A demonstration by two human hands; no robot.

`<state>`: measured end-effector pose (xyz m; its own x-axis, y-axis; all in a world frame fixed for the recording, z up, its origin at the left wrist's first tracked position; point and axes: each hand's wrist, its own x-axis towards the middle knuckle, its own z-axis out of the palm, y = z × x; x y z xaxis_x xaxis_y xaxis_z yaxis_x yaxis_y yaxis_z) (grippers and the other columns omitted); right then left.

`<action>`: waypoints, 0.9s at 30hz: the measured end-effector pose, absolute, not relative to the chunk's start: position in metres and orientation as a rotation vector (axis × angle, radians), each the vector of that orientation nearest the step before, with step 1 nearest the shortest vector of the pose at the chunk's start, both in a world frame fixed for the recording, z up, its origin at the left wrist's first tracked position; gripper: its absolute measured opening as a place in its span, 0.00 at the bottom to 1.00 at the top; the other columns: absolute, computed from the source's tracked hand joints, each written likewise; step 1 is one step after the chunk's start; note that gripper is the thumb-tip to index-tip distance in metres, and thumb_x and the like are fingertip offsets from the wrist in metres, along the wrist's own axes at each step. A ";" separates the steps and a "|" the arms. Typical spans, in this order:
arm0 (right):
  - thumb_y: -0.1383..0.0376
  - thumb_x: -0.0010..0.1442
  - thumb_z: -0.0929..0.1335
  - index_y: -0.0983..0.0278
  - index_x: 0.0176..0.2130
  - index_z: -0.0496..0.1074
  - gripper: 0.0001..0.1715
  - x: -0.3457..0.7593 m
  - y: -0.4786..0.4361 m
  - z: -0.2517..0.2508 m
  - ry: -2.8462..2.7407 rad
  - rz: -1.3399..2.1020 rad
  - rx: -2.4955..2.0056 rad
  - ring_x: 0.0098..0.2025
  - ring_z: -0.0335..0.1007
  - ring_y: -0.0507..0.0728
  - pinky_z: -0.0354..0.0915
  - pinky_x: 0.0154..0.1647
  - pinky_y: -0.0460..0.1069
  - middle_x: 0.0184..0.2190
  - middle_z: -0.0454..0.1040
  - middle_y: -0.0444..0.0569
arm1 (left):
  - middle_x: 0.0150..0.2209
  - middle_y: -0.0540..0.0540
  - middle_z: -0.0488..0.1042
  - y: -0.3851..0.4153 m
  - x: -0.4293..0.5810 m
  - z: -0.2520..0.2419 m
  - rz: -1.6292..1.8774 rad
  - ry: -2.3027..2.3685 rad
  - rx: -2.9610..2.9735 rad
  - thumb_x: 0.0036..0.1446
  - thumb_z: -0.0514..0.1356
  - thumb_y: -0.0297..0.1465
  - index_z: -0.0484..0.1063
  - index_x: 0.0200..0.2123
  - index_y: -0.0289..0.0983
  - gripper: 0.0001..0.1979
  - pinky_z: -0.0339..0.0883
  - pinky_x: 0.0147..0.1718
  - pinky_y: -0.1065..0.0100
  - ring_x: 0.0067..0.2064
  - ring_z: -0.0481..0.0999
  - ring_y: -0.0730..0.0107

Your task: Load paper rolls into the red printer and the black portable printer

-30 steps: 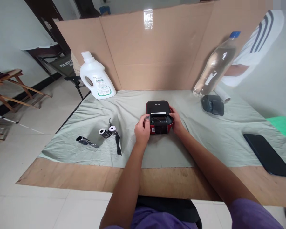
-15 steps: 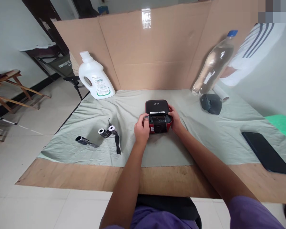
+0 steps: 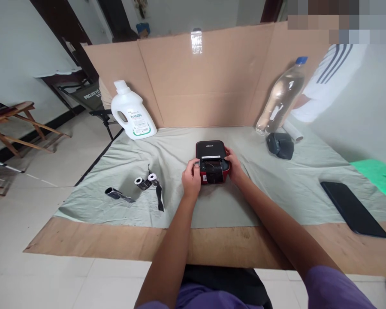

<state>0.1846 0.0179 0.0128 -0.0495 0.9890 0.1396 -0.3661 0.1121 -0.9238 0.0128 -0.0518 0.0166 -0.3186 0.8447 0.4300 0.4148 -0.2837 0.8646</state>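
Note:
A small black and red label printer rests on the cloth in the middle of the table, its lid down. A strip of black label paper hangs out over its front. My left hand grips the printer's left side, thumb and fingers near the front corner. My right hand is wrapped round the right side, its thumb near the lid's edge. To the left lie loose rolls of black label paper, among them a white-cored roll with its tail unrolled and a separate curled roll.
A white detergent bottle stands back left before a cardboard screen. Back right are a large clear bottle with a blue cap, a dark grey device and a white tube. A black phone lies right; a person's white sleeve shows behind.
The camera view has tilted slightly, so the scene sits a little lower. Both hands keep their places on the printer's sides, and the lid stays down.

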 end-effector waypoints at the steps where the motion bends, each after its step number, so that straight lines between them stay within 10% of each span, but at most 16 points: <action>1: 0.58 0.49 0.68 0.53 0.53 0.71 0.30 0.185 0.017 0.012 -1.051 1.314 -0.801 0.65 0.64 0.66 0.59 0.68 0.64 0.58 0.75 0.44 | 0.46 0.46 0.81 -0.052 0.013 0.015 1.640 1.594 1.562 0.67 0.50 0.33 0.75 0.48 0.40 0.15 0.70 0.49 0.65 0.48 0.79 0.64; 27: 0.47 0.53 0.70 0.46 0.59 0.66 0.36 0.194 0.046 0.044 -1.068 1.313 -0.830 0.70 0.55 0.66 0.58 0.67 0.65 0.69 0.62 0.39 | 0.49 0.41 0.77 -0.053 0.015 0.027 1.668 1.549 1.602 0.67 0.52 0.33 0.74 0.56 0.39 0.18 0.69 0.54 0.62 0.50 0.76 0.62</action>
<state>0.1942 0.0458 0.0444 -0.0550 0.9890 0.1372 -0.3358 0.1111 -0.9354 0.0146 -0.0525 0.0265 -0.2951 0.8304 0.4726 0.4099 -0.3368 0.8477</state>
